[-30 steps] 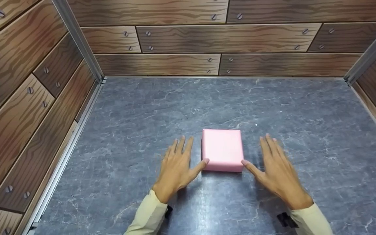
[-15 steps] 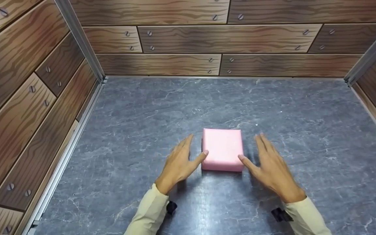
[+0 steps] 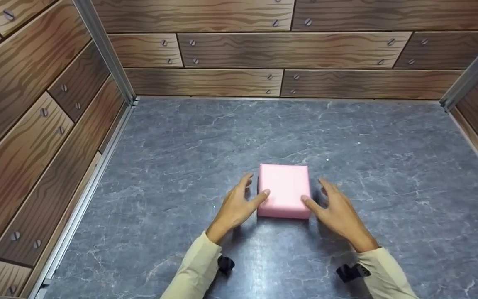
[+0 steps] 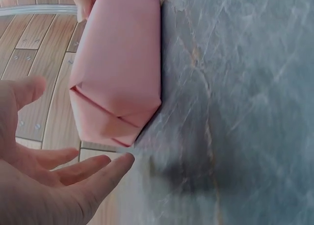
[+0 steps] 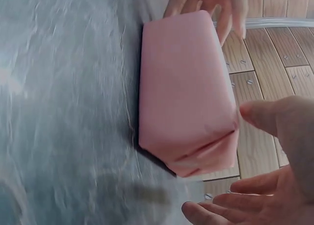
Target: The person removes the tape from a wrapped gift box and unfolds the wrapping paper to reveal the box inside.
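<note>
A pink paper-wrapped box (image 3: 284,189) lies on the grey marbled surface, its folded wrapping flaps showing on the end of the box (image 4: 113,114) in the left wrist view. To its left is my left hand (image 3: 235,207), fingers slightly bent and thumb out over the near left edge. The left wrist view shows a gap between those fingers and the box. My right hand (image 3: 338,214) mirrors it on the right side. Its thumb (image 5: 257,114) points at the top edge in the right wrist view, with the other fingers apart from the folded end.
Wood-patterned panels (image 3: 230,50) wall in the back and both sides. Metal strips (image 3: 106,54) run along the corners and the left edge of the marbled surface (image 3: 172,145). A black wrist device (image 3: 225,264) sits at the left cuff, another black device (image 3: 353,272) at the right.
Both hands have moved inward toward the box, and their fingers have gone from straight to slightly bent. The thumbs have shifted further over the box's edges. The box stays in place.
</note>
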Tool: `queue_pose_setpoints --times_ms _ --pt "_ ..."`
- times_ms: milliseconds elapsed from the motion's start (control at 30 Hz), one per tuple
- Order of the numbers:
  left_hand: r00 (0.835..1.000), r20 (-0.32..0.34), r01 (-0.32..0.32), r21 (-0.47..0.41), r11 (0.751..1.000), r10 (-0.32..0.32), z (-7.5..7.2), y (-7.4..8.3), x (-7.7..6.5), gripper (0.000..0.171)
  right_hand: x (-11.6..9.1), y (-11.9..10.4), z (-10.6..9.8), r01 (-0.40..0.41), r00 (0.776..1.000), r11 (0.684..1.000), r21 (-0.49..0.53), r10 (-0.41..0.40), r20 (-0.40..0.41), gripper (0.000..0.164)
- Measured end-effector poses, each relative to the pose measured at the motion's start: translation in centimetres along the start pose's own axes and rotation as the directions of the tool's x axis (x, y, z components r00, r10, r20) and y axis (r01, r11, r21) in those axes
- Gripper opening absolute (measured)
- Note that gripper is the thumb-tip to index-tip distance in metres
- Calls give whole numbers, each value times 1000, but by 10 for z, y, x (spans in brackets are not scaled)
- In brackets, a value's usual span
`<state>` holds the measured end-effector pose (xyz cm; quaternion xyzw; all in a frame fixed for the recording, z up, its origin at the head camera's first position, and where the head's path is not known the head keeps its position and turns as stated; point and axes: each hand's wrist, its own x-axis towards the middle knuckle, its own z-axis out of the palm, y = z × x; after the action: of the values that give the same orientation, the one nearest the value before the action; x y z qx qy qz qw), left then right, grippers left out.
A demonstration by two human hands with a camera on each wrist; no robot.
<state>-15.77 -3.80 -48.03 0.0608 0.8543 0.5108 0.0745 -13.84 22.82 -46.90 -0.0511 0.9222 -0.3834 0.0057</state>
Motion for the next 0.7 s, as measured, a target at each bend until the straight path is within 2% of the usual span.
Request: queue_pose_setpoints --times_ms 133,300,567,700 --pt "999 21 34 -60 998 -33 4 -3 1 81 3 0 3 -48 999 990 132 45 26 78" --pt "998 31 52 -104 993 -49 7 -3 3 78 7 -1 7 -80 997 973 218 75 31 65" --pt "999 27 -29 -203 979 35 14 -4 6 63 8 -2 11 -128 992 927 352 121 41 57" --pt "999 8 -40 -204 978 43 16 -4 6 58 7 -2 11 -163 986 907 389 165 28 54"
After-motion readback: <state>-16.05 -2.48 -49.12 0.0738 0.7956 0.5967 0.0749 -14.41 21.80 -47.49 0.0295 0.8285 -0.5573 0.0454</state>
